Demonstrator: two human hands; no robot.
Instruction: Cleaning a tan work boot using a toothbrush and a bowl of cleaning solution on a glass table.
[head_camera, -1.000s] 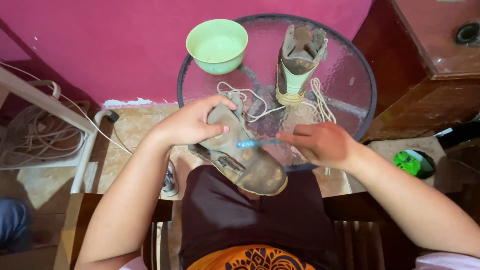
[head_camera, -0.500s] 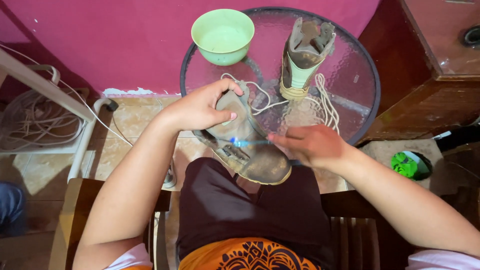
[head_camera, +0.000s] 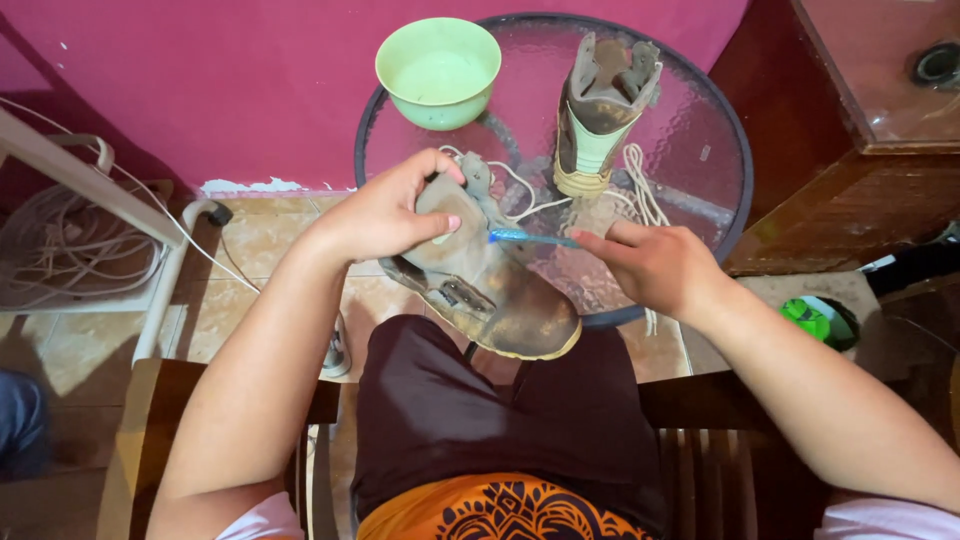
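My left hand (head_camera: 385, 212) grips a worn brown boot (head_camera: 495, 290) by its upper, holding it tilted over my lap with the toe pointing toward me. My right hand (head_camera: 655, 265) holds a blue toothbrush (head_camera: 530, 237), whose head rests against the boot's upper near my left thumb. A second brown boot (head_camera: 600, 110) stands upright on the round glass table (head_camera: 700, 150), with loose white laces (head_camera: 640, 195) lying beside it.
A pale green bowl (head_camera: 438, 70) sits at the table's far left edge, against a pink wall. A dark wooden cabinet (head_camera: 860, 150) stands to the right, a green object (head_camera: 815, 320) on the floor by it. Cables (head_camera: 60, 250) and a white frame lie at left.
The toothbrush head has shifted up the boot toward my left thumb. My right hand has moved slightly right and away from the boot's toe.
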